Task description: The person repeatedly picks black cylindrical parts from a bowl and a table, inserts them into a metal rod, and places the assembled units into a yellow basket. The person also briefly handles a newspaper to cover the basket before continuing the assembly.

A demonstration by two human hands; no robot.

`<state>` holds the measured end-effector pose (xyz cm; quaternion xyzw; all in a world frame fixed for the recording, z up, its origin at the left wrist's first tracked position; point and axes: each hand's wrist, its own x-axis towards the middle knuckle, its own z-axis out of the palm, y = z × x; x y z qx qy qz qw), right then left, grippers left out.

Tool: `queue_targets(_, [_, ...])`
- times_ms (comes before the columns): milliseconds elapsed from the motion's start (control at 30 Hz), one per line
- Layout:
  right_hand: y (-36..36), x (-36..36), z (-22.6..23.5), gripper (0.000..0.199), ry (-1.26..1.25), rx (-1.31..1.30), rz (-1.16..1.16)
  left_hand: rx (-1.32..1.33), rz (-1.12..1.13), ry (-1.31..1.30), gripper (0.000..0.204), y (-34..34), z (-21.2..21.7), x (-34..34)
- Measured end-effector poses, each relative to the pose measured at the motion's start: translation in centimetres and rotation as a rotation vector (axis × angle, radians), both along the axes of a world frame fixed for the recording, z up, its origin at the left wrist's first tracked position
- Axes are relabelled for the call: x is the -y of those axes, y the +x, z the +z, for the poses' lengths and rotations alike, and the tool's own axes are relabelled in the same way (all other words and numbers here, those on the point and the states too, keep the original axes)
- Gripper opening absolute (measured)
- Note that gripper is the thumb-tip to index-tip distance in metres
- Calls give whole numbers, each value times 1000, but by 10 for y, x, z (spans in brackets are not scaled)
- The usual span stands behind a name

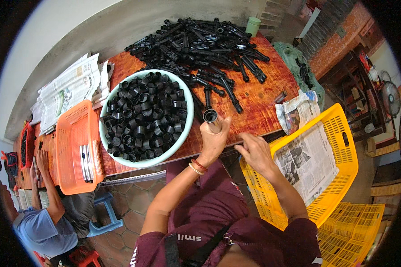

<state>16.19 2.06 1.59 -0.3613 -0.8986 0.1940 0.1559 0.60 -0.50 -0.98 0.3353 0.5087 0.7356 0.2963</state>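
At the far left a co-worker (49, 209) in a blue shirt sits at the worktop (263, 100), hands up by a red basket (26, 144). Next comes an orange basket (75, 147) with a few pale sticks in it, and newspapers (69, 89) lie behind it. A pale round bowl (182, 95), heaped with short black rings (145, 118), sits near the worktop's front edge. Just right of the bowl, the left hand (214, 140) grips a black tube (210, 116) upright, open end up, fingers wrapped around its lower part, over the worktop's front edge. Behind it a big pile of long black tubes (205, 44) spreads across the wood. The right hand (256, 151) is just beside the left, fingers pinched narrow at the worktop's edge; whether they hold anything I cannot tell. Right of it a yellow crate (338, 129) lined with newspaper stands beside the worktop, and more yellow crates (356, 227) lie lower right.
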Motion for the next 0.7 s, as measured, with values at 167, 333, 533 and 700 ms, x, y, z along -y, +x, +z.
queue_targets(167, [-5, -4, -4, 22, -54, -94, 1, -124, 20, 76, 28, -12, -10, -7])
queue_targets(333, [-5, -1, -2, 16, -103, -123, 15, -412, 43, 72, 34, -16, -61, -5])
queue_targets(533, [-26, -15, 43, 10, -79, -313, 47, -406, 3, 10, 26, -21, -64, -3])
queue_targets(700, [-88, -36, 88, 14, 74, -301, 255, -386, -3, 53, 18, -19, -69, -6])
